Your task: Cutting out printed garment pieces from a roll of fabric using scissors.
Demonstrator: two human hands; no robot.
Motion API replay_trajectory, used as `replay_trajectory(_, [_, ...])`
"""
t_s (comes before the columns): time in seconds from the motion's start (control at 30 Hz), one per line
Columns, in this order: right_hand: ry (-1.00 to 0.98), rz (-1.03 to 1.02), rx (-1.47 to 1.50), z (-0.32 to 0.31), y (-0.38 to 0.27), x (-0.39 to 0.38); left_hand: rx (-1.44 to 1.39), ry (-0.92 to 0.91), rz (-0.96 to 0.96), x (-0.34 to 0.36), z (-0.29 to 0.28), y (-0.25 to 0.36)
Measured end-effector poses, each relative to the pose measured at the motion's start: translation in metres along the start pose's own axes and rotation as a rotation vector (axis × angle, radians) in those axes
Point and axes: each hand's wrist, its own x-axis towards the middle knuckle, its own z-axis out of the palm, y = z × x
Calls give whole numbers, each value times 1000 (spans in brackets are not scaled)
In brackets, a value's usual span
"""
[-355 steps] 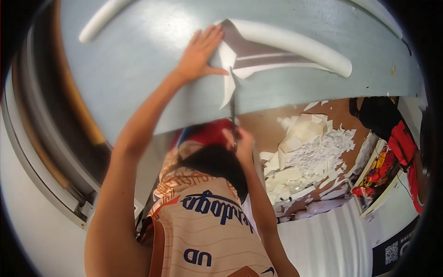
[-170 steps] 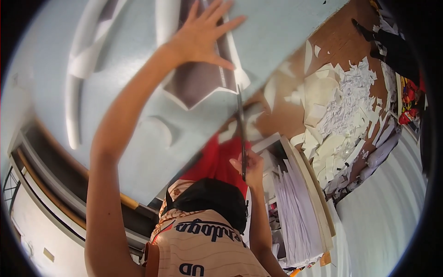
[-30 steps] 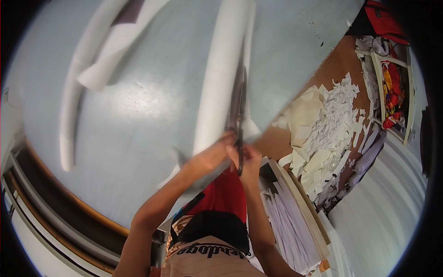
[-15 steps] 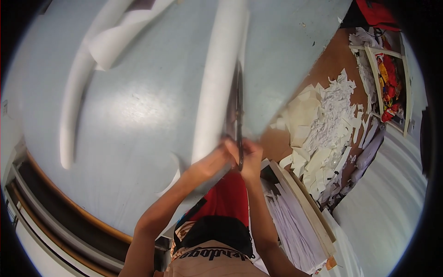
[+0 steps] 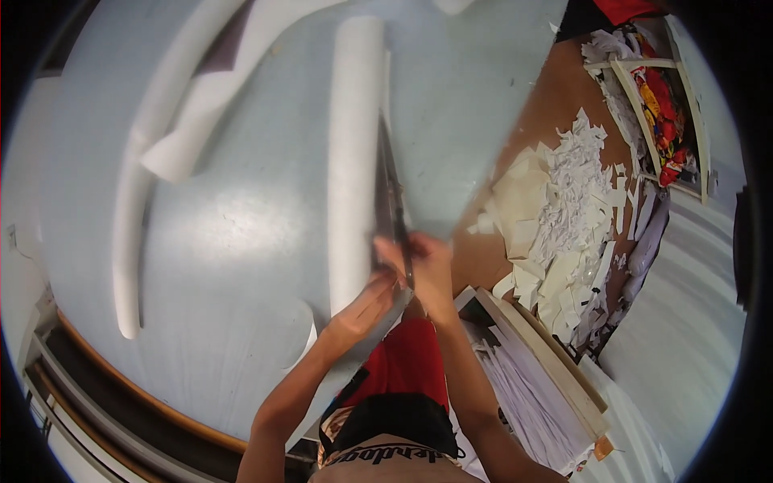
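Observation:
My right hand [image 5: 431, 266] is closed round the dark handles of long scissors [image 5: 396, 201], whose blades lie lengthwise along a narrow dark strip of sheet [image 5: 378, 219] beside a white roll [image 5: 350, 137] on the pale blue-grey table [image 5: 241, 209]. My left hand [image 5: 364, 307], just below and left of the right, has its fingers pressed together at the near end of that sheet by the table edge; what exactly they grip is partly hidden.
Another long white roll [image 5: 127, 266] and a curled sheet with a dark side [image 5: 189, 129] lie at left. Right of the table, paper scraps [image 5: 555, 233] cover brown flooring, beside a rack with colourful pieces [image 5: 656, 113] and a box of papers [image 5: 515, 378].
Earlier my left hand lay spread on a dark-and-white sheet; now it is closed low, beside the right. Over the last second both hands and scissors shifted slightly left in view; the left hand moved down.

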Motion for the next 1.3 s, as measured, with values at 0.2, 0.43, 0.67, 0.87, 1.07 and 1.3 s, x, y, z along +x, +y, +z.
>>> replay_trajectory(0.2, [11, -16, -70, 4, -11, 20, -33, 55, -22, 5, 4, 2])
replay_trajectory(0.43, [-17, 60, -46, 14, -42, 33, -53, 104, -32, 8, 5, 1])
replay_trajectory(0.67, [-14, 37, 29, 18, -56, 55, -84, 107, -51, 9, 7, 1])
replay_trajectory(0.87, [-32, 40, 48, 21, -68, 72, -12, 77, -17, 12, 7, 3])
replay_trajectory(1.07, [-24, 21, 59, 28, -86, 93, -96, 114, -87, 13, 7, 4])
replay_trajectory(1.3, [-35, 14, 109, 31, -95, 104, -109, 165, -127, 13, 8, 6])
